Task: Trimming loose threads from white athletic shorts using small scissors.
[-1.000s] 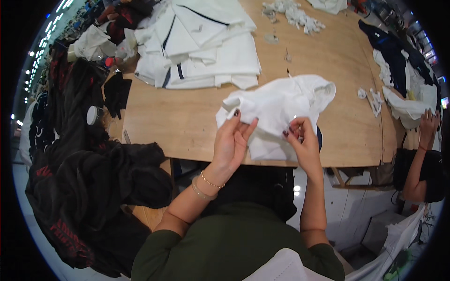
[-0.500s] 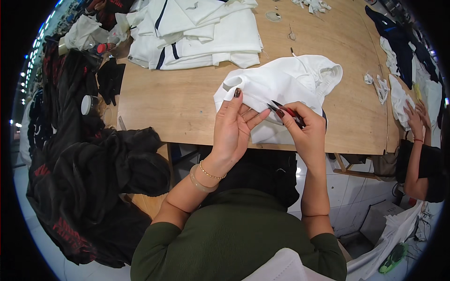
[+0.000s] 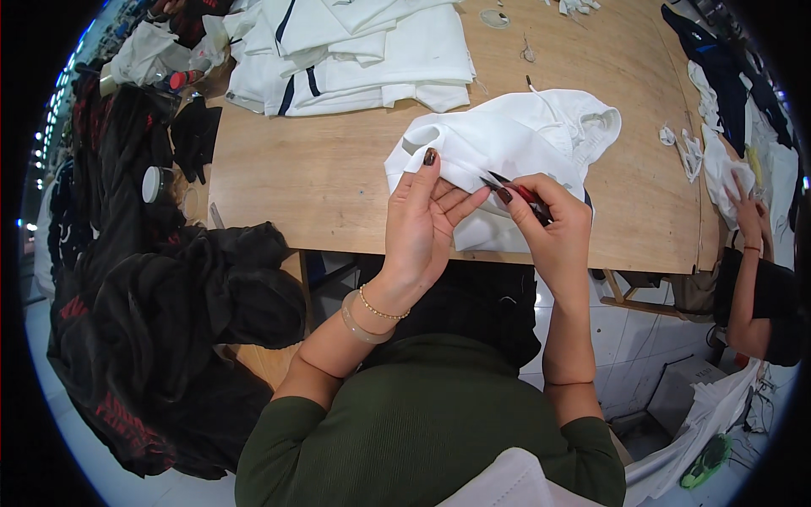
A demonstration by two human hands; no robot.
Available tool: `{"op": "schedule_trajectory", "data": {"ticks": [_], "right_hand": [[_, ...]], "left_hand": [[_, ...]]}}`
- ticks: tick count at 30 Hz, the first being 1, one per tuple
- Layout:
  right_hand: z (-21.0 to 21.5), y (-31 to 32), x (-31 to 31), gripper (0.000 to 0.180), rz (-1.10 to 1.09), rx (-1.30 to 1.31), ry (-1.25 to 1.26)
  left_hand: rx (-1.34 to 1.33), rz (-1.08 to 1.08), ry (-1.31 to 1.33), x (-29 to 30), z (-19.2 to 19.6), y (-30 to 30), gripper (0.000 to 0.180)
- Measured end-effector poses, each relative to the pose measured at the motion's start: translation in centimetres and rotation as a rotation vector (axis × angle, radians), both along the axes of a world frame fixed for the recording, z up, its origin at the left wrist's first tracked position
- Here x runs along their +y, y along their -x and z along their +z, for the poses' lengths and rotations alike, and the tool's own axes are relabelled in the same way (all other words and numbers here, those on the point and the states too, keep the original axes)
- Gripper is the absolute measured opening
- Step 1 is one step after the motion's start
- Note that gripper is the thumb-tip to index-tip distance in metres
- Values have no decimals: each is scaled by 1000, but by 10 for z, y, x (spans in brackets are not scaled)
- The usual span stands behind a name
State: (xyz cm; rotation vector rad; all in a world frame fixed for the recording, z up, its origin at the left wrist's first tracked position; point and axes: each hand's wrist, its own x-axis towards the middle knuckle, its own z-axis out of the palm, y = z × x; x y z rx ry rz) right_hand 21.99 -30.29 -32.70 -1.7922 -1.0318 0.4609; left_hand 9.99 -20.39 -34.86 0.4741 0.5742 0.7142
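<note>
A white garment [image 3: 524, 127] with a drawstring and a gathered, elastic-looking opening lies bunched on the table in front of me. My left hand [image 3: 427, 211] pinches a fold of its near left part, thumb on top and fingers underneath. In my right hand [image 3: 553, 220] are red-handled thread snips [image 3: 530, 200]. Their dark blades are parted and point left, at the cloth beside my left fingertips. A dark stripe shows at the garment's right edge, partly behind my right hand. Whether a thread lies between the blades is too small to tell.
Folded white garments with dark stripes [image 3: 355, 76] are stacked at the far left of the wooden table [image 3: 296, 186]. Dark clothing [image 3: 169, 321] heaps up on my left, near a lidded jar [image 3: 154, 184]. At the right, another person's hands [image 3: 748, 211] touch white cloth.
The whole view has shifted slightly. My hands hold nearly the same pose, with the snips still against the fold. The other person's hands at the right have moved a little.
</note>
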Motion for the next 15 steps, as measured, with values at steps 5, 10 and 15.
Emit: {"op": "schedule_trajectory", "data": {"ticks": [5, 10, 15], "right_hand": [[0, 0, 1, 9, 18, -9, -53], [0, 0, 2, 9, 18, -13, -66], [-3, -2, 1, 9, 20, -25, -56]], "left_hand": [[3, -3, 12, -1, -1, 1, 31], [-19, -22, 27, -2, 0, 1, 29], [32, -54, -22, 0, 0, 2, 36]]}}
